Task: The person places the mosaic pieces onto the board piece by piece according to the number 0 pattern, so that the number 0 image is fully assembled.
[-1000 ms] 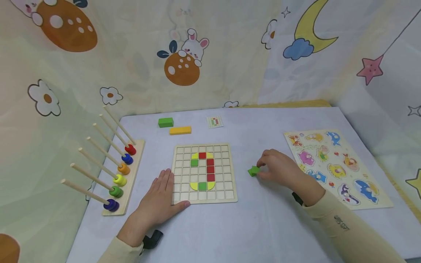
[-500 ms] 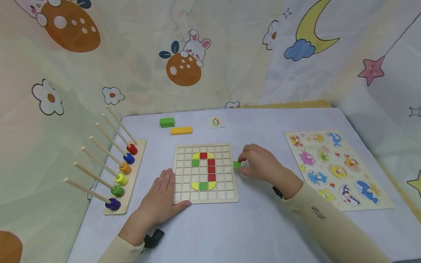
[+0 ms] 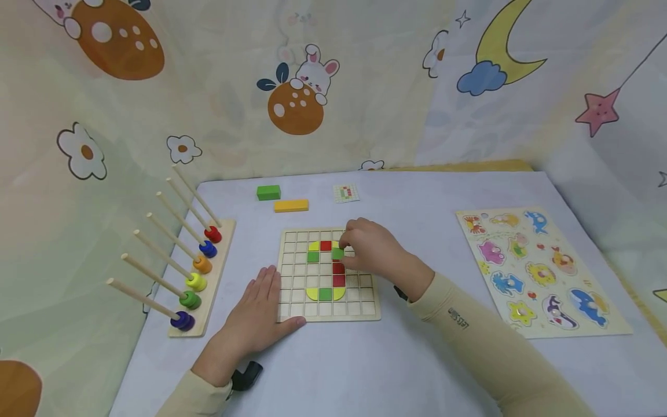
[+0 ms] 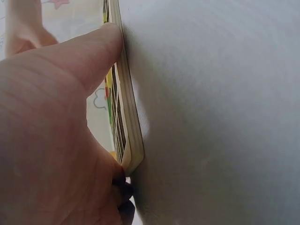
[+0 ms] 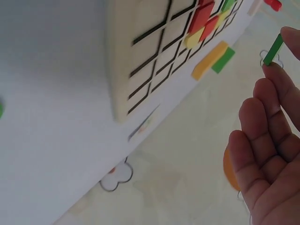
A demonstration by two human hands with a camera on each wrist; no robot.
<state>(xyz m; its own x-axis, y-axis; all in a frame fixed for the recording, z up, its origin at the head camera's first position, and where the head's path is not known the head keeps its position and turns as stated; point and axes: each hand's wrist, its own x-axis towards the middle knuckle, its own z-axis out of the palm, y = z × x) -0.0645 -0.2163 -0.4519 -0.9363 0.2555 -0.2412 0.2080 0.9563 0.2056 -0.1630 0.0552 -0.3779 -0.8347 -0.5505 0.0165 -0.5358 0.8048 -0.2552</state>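
Observation:
My right hand (image 3: 375,249) pinches a thin green square tile (image 5: 273,49) between thumb and forefinger, over the upper right of the wooden grid board (image 3: 328,318). In the right wrist view the tile stands on edge in the fingertips, the other fingers loosely bent. Red squares (image 3: 339,280), green squares (image 3: 325,294) and yellow rounded corner pieces (image 3: 312,294) lie in the grid in a ring shape. My left hand (image 3: 255,318) rests flat beside the board, fingers straight along its left side. Its thumb touches the front edge, as the left wrist view shows.
A peg stand (image 3: 216,278) with coloured rings stands at the left. Behind the board lie a green block (image 3: 268,193), a yellow block (image 3: 291,205) and a small pattern card (image 3: 346,193). An animal puzzle board (image 3: 552,231) lies at the right.
My right hand has moved left with the green tile, from the table right of the board to over its grid. My left hand has stayed in place.

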